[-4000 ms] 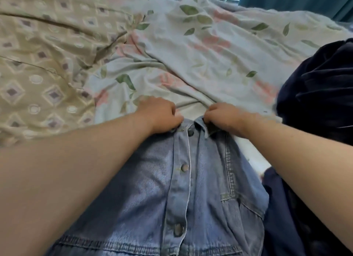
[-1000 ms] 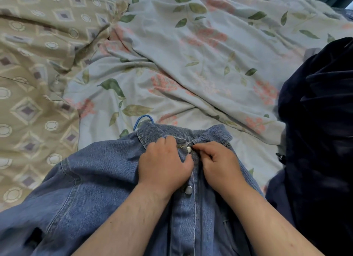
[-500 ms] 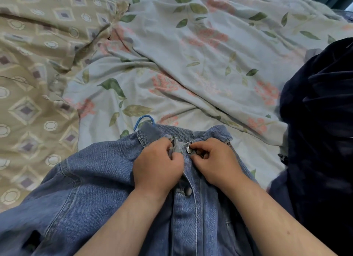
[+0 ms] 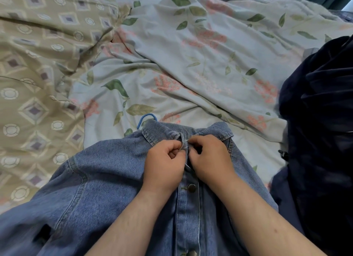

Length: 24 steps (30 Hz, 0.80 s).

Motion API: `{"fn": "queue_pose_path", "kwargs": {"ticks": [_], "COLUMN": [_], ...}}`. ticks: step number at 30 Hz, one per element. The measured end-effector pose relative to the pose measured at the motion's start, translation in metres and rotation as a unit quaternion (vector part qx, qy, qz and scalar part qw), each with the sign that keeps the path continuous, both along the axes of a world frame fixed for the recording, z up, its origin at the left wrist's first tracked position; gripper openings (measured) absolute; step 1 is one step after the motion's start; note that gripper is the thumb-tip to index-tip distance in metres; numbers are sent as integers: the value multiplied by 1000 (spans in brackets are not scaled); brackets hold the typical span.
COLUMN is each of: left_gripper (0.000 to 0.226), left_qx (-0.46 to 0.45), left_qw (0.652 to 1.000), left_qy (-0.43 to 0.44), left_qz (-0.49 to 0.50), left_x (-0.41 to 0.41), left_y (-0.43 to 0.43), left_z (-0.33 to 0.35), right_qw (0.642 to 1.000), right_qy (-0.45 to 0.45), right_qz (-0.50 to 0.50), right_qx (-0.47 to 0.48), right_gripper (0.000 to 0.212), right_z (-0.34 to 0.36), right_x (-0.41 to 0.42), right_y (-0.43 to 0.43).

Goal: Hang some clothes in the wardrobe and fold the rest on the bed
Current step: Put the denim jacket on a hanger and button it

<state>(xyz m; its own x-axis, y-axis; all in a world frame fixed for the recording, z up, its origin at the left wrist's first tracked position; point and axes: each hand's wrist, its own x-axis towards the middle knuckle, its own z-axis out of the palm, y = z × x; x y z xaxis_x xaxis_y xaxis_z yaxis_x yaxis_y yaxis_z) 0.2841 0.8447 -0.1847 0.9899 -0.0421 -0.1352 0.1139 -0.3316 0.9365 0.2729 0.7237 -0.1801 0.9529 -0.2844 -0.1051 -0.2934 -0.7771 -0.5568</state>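
— What lies on the left?
— A tan quilt with diamond shapes (image 4: 34, 68), then a flowery pale blue sheet (image 4: 200, 60).
— And the hands?
— The left hand (image 4: 164, 162) and right hand (image 4: 210, 158) both pinch the blue denim jacket (image 4: 99, 198) at its collar — a blue hanger hook (image 4: 147, 117) pokes out. Dark navy clothes (image 4: 321, 122) sit on the right.

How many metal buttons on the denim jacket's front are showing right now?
2: one button on the placket just below the hands, another button at the bottom edge. The hands may hide more near the collar.
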Motion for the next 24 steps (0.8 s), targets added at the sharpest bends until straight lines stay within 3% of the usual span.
{"fn": "queue_pose_path", "kwargs": {"ticks": [3, 5, 8, 11, 14, 24], "left_gripper": [20, 10, 18, 6, 19, 22], "left_qx": [4, 10, 21, 18, 46, 65], "left_qw": [1000, 999, 998, 998, 996, 990], "left_qy": [5, -8, -11, 3, -4, -6], "left_qz": [-16, -32, -54, -55, -70, -127], "left_x": [4, 6, 5, 6, 8, 13], "left_y": [-1, 0, 2, 3, 4, 10], "left_z": [-1, -2, -1, -1, -2, -4], "right_qw": [998, 994, 989, 988, 986, 913], "right_qy": [-3, -8, -1, 23, 39, 79], "right_qz": [4, 6, 8, 27, 22, -69], "right_qx": [65, 108, 145, 149, 163, 395], "right_gripper": [15, 22, 30, 25, 26, 26], "right_z": [0, 2, 7, 3, 2, 9], "right_x": [-4, -7, -8, -7, -1, 8], "right_y": [-4, -7, -11, -11, -13, -23]}}
